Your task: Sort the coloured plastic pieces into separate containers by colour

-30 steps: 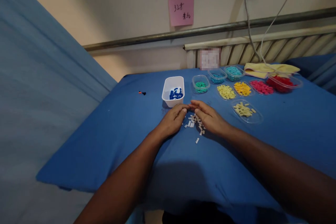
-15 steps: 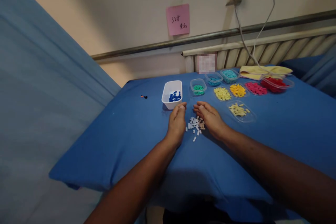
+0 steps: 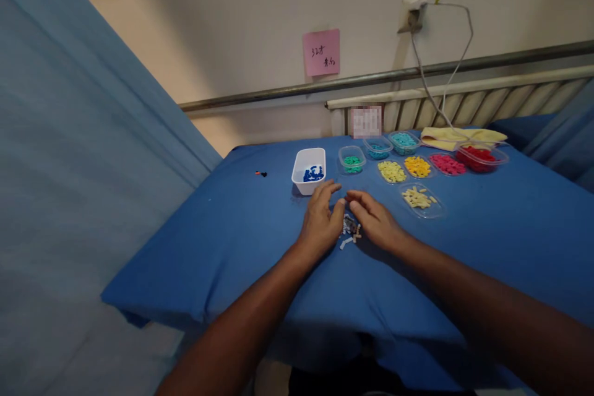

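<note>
A small pile of white and tan toy bricks lies on the blue cloth, partly hidden between my hands. My left hand curves around its left side, fingers stretched forward and thumb apart from them. From the other side my right hand cups the pile, its fingers bent loosely. The two thumbs are close together over the far edge of the bricks. Neither hand grips a brick that I can see. Just beyond my left fingers stands a white tub with dark blue bricks in it.
Clear tubs hold green bricks, pale yellow bricks, orange-yellow bricks, pink bricks and red bricks. A clear tray holds cream bricks. Behind them lies a yellow cloth. Small black and orange pieces lie at left.
My hands have moved closer together around the pile, and the left thumb has swung inward. The bricks are bunched tighter and more of them are covered. The camera view has tilted up slightly.
</note>
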Action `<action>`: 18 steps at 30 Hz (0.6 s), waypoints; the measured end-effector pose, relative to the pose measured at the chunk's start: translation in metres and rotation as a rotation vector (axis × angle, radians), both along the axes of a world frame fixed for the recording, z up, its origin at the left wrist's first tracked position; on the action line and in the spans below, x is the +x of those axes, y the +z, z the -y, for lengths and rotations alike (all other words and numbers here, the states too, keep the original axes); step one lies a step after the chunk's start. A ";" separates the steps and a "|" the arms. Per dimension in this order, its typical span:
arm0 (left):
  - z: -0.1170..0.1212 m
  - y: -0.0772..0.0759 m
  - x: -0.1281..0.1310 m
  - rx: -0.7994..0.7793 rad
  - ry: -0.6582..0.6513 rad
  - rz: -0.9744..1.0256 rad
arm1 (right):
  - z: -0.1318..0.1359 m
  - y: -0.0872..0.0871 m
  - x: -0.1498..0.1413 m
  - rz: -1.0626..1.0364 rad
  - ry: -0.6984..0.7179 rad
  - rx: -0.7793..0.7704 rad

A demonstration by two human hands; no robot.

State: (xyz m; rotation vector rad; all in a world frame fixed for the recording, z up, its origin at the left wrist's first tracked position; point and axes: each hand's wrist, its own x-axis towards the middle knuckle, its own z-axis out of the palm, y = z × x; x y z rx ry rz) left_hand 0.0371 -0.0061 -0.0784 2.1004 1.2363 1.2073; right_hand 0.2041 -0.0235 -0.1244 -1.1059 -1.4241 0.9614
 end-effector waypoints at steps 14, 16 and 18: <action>-0.079 0.035 -0.066 0.089 0.252 -0.927 | -0.020 0.002 -0.007 0.655 0.238 0.393; -0.082 0.039 -0.075 0.050 0.187 -0.957 | -0.023 0.006 -0.004 0.646 0.253 0.393; -0.082 0.041 -0.080 0.021 0.116 -0.953 | -0.023 0.012 0.000 0.612 0.293 0.377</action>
